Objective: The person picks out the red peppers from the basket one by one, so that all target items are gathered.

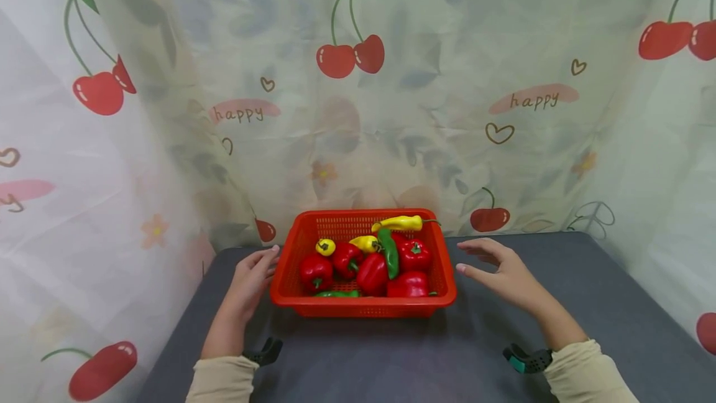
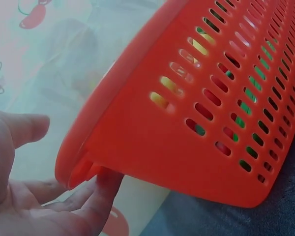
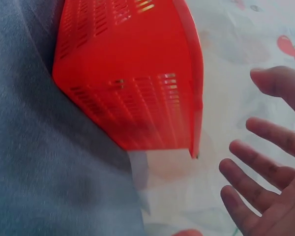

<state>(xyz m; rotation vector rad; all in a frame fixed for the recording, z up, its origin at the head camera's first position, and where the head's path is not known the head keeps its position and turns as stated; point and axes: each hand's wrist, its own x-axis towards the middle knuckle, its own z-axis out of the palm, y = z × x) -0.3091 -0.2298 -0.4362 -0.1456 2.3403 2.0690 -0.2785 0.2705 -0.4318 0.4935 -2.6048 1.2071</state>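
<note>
A red plastic basket (image 1: 363, 311) with slotted walls stands on the dark table, holding several red bell peppers (image 1: 371, 274), yellow peppers (image 1: 398, 223) and green peppers (image 1: 388, 254). At its left end is my left hand (image 1: 250, 282). In the left wrist view its fingers (image 2: 96, 199) reach beneath the rim and seem to touch it, while the thumb (image 2: 29, 129) stays apart. My right hand (image 1: 506, 272) hovers off the basket's right end, fingers spread and holding nothing. The right wrist view shows a gap between its fingertips (image 3: 228, 167) and the basket rim (image 3: 196, 98).
The dark grey table (image 1: 391, 359) extends in front of the basket and to both sides. Behind and beside it hangs a pale curtain (image 1: 358, 142) printed with cherries. Each wrist wears a black strap (image 1: 528, 359) below a cream sleeve (image 1: 590, 372).
</note>
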